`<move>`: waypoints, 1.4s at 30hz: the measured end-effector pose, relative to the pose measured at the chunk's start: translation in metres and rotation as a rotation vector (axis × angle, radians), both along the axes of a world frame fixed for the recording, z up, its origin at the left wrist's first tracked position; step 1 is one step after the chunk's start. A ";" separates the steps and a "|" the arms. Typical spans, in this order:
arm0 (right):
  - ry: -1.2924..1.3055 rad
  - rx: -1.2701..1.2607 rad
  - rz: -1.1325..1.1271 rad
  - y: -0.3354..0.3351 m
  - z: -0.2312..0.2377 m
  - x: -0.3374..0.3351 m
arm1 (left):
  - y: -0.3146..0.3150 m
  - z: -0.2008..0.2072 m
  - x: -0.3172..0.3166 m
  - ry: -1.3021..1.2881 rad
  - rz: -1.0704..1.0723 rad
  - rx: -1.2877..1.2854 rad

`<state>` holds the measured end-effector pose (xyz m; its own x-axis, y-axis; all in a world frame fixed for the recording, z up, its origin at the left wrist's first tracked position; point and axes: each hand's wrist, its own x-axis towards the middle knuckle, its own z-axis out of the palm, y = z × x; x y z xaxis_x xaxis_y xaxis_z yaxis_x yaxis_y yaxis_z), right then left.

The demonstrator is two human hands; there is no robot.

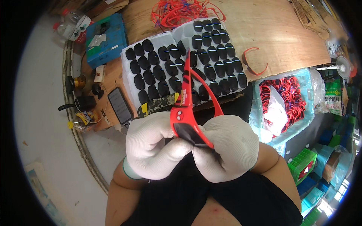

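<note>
Both my hands wear white knitted gloves and meet in front of my chest. Between them is a pair of red sunglasses [184,117], temples pointing away from me, with a dark lens [187,132] showing in the frame. My left hand [154,145] pinches the lens side from the left. My right hand [228,148] grips the frame's right side; its fingertips are partly hidden. Just beyond, rows of loose dark lenses [220,69] lie on a white sheet [128,81]. A camouflage-patterned strip with yellow ends [160,105] lies at the sheet's near edge.
Red frames [181,13] are heaped at the table's far side, and a single red frame [256,62] lies at right. A light-blue basket [310,103] of red frames stands right. On the left are a phone [120,104], a blue box [109,41] and bottles [73,24].
</note>
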<state>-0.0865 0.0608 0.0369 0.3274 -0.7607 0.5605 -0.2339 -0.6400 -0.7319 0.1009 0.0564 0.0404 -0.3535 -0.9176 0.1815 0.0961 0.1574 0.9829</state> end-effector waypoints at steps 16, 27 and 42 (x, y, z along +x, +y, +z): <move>0.254 0.462 0.365 -0.031 -0.031 -0.070 | -0.039 -0.031 -0.014 -0.108 -0.093 -0.034; 0.954 0.302 -0.596 -0.134 -0.224 -0.223 | -0.060 -0.048 -0.049 -0.262 -0.027 0.140; 0.898 0.284 -1.366 -0.050 -0.186 -0.320 | -0.062 -0.051 -0.079 -0.229 -0.162 0.081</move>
